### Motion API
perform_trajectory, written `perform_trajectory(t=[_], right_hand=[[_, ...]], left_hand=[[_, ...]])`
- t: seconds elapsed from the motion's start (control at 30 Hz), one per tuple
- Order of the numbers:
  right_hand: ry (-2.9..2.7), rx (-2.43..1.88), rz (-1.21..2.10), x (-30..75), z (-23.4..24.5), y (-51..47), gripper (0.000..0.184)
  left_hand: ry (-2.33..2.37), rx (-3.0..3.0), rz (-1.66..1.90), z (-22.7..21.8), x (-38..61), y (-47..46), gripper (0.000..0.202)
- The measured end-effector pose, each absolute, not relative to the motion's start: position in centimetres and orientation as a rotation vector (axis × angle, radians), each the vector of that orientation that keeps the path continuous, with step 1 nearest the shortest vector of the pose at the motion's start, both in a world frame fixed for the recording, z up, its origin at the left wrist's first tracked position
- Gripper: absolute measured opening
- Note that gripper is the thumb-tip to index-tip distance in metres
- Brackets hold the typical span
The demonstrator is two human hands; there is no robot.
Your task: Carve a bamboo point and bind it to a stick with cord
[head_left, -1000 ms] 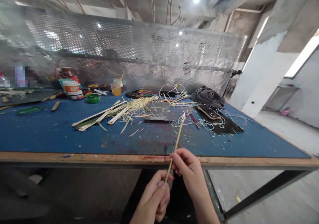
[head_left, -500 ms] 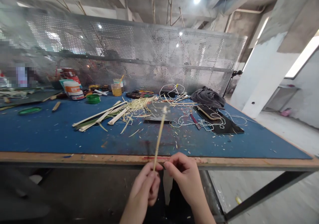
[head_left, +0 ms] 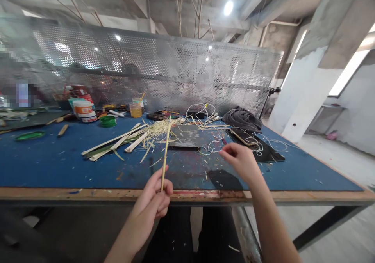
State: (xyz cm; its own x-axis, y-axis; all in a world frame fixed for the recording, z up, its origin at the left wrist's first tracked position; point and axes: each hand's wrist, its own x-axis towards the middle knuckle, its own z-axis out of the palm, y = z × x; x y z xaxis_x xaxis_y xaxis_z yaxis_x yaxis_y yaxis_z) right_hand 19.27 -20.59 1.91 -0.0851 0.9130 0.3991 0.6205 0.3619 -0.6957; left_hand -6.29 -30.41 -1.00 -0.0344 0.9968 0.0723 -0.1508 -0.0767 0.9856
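My left hand (head_left: 154, 194) is closed on the lower end of a thin bamboo stick (head_left: 165, 150), which stands nearly upright over the front edge of the blue table (head_left: 58, 161). My right hand (head_left: 241, 161) reaches forward over the table with fingers curled in a loose pinch near a tangle of white string (head_left: 212, 146); I cannot make out anything in it. Past the string lie a phone (head_left: 243, 136) on a black mat (head_left: 265, 151) and a small red-handled tool (head_left: 224, 141).
Split bamboo strips and shavings (head_left: 137, 136) lie mid-table beside a dark sheet (head_left: 187, 136). Paint tubs (head_left: 83, 109), a green lid (head_left: 108, 121), a yellow cup (head_left: 136, 109) and a grey cloth (head_left: 243, 118) line the back, before a perforated metal screen (head_left: 175, 71).
My right hand let go of the stick and moved forward and right over the table toward the string. My left hand shifted left and raised the stick more upright.
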Motion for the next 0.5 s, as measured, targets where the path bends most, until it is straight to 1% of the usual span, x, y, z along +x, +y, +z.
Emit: perform_trajectory(t=[0.07, 0.17, 0.2, 0.33, 0.5], right_hand=[[-1.983, -1.373, 0.441, 19.2, 3.3, -16.9, 0.016], [-2.26, -1.36, 0.531, 17.6, 3.6, -12.8, 0.026], [-2.323, -1.344, 0.561, 17.0, 3.3, -12.0, 0.027], [-2.415, -1.189, 0.635, 16.1, 1.5, -10.9, 0.029], [-2.164, -1.007, 0.654, 17.4, 1.6, -10.4, 0.031]], left_hand=[[1.146, 1.387, 1.302, 0.8, -6.7, -28.2, 0.058], [1.411, 1.833, 0.97, 3.3, -6.7, -23.7, 0.065], [1.448, 1.877, 0.912, 3.9, -6.6, -22.2, 0.064], [1.477, 2.031, 0.911, 4.6, -4.8, -17.4, 0.041], [1.229, 2.07, 0.771, 4.4, -0.7, -14.1, 0.032]])
